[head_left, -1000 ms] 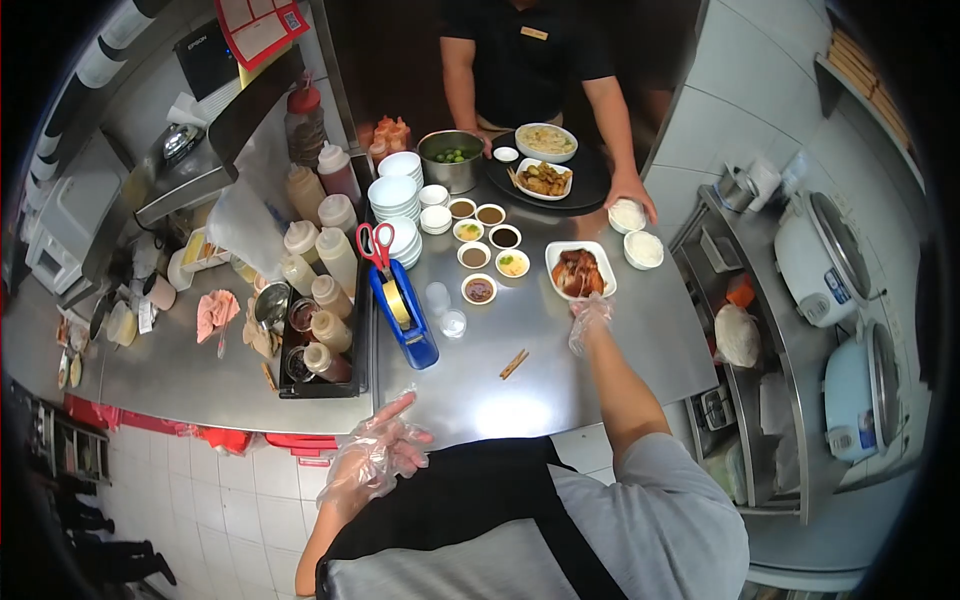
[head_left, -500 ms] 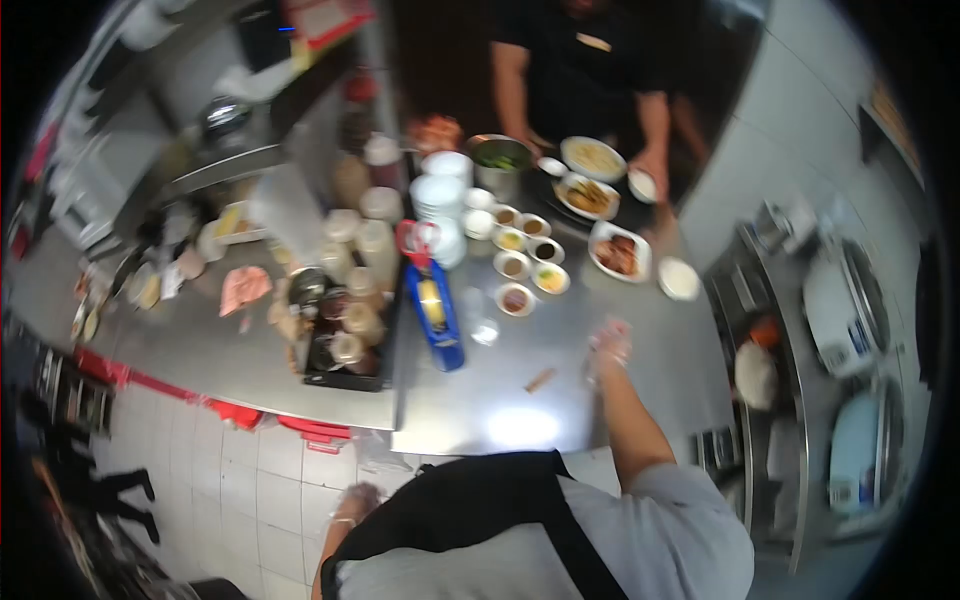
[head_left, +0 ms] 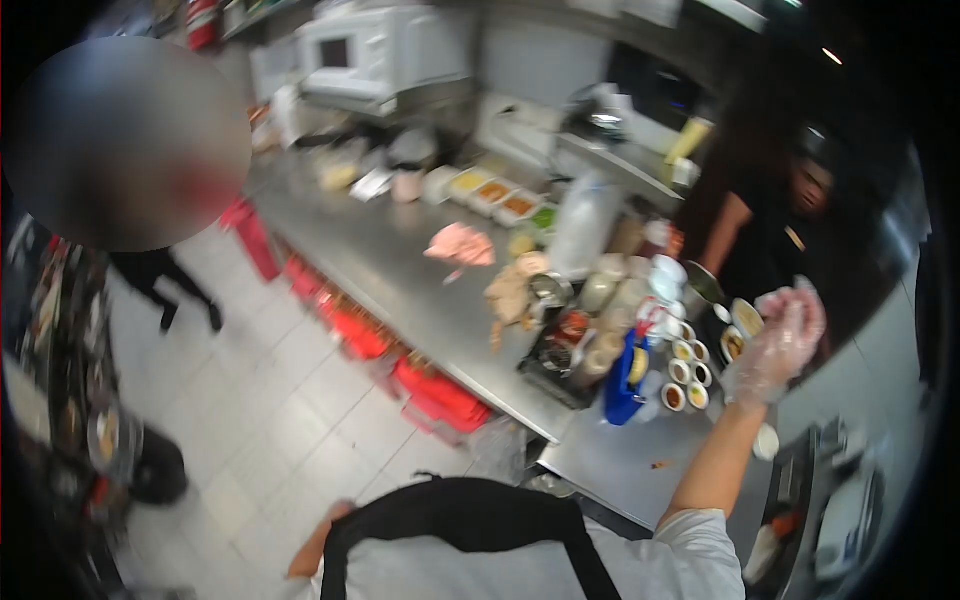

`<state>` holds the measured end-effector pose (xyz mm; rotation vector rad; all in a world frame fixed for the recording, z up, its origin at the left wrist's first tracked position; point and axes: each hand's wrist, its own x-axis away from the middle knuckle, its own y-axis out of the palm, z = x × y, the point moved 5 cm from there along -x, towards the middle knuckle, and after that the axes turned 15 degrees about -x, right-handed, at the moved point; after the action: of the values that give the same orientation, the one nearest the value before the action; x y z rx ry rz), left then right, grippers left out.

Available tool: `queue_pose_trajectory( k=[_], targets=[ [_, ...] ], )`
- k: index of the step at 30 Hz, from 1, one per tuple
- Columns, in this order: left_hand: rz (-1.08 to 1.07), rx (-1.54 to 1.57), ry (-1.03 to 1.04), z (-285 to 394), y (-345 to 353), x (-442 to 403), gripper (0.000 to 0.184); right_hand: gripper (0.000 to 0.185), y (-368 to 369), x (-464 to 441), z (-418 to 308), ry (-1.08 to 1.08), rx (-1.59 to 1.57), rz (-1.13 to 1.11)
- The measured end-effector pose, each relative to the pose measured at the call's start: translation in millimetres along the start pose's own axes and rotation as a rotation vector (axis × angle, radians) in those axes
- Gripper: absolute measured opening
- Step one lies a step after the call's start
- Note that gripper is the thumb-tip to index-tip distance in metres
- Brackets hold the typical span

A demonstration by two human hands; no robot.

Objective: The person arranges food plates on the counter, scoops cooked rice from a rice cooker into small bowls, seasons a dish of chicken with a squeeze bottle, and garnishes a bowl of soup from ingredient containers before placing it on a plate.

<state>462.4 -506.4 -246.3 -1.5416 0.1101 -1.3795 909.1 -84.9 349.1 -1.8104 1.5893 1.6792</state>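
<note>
My right hand (head_left: 785,345), in a clear plastic glove, is raised above the right end of the steel counter (head_left: 610,460). Its fingers are loosely bent, and I see nothing in them. Behind it and partly covered are an oval dish of food (head_left: 733,345) and a dish of pale food (head_left: 746,318). Small sauce cups (head_left: 679,371) stand in rows left of the wrist. A blue tape dispenser (head_left: 627,385) is beside them, with red-handled scissors (head_left: 648,318) at its top. My left hand (head_left: 341,510) is low at my side, mostly hidden by my body; its fingers do not show.
A co-worker (head_left: 770,230) in black stands across the counter. Another person (head_left: 165,285) is at the far left. Sauce bottles (head_left: 600,290), a black caddy (head_left: 555,365) and a pink cloth (head_left: 460,245) are on the counter. Red containers (head_left: 440,395) are below its edge.
The view has swung left, showing more of the long counter and floor. My right hand has risen from over the counter. The left hand has become mostly hidden.
</note>
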Motion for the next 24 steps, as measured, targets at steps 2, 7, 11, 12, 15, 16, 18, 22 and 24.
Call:
queue_pose_trajectory(
  k=[2, 7, 11, 12, 15, 16, 18, 22, 24],
  targets=[
    [0.063, 0.052, -0.034, -13.2, -3.1, 10.5, 0.028, 0.02, 60.8, -0.2, 8.6, -0.053, 0.082, -0.068],
    [0.299, -0.142, 0.075, -97.5, 80.5, -3.6, 0.023, 0.018, 144.6, 1.3, 22.6, -0.342, 0.196, -0.468],
    [-0.072, -0.102, -0.071, -114.5, 92.1, 48.5, 0.021, 0.023, 208.2, 29.5, 13.6, -0.563, 0.228, -0.647],
    [-0.126, -0.058, -0.118, -116.2, 95.0, 51.8, 0.022, 0.028, 208.3, 35.0, 14.2, -0.585, 0.197, -0.656],
    [-0.186, -0.006, -0.178, -115.6, 79.1, 42.2, 0.024, 0.042, 176.8, 28.1, 31.6, -0.55, 0.253, -0.708],
    [-0.183, -0.005, -0.182, -114.2, 67.4, 32.9, 0.025, 0.044, 175.2, 26.0, 37.9, -0.544, 0.297, -0.697],
    [-0.145, -0.032, -0.172, -114.8, 27.5, 4.4, 0.028, 0.035, 168.0, 21.5, 52.1, -0.41, 0.196, -0.602],
    [0.09, -0.285, -0.144, -137.7, -110.9, -88.6, 0.032, 0.02, 156.9, 0.8, 80.4, -0.374, 0.324, -0.432],
    [0.166, -0.364, -0.25, -169.2, -185.8, -145.2, 0.038, 0.017, 174.3, -1.1, 93.3, -0.499, 0.38, -0.375]
  ],
)
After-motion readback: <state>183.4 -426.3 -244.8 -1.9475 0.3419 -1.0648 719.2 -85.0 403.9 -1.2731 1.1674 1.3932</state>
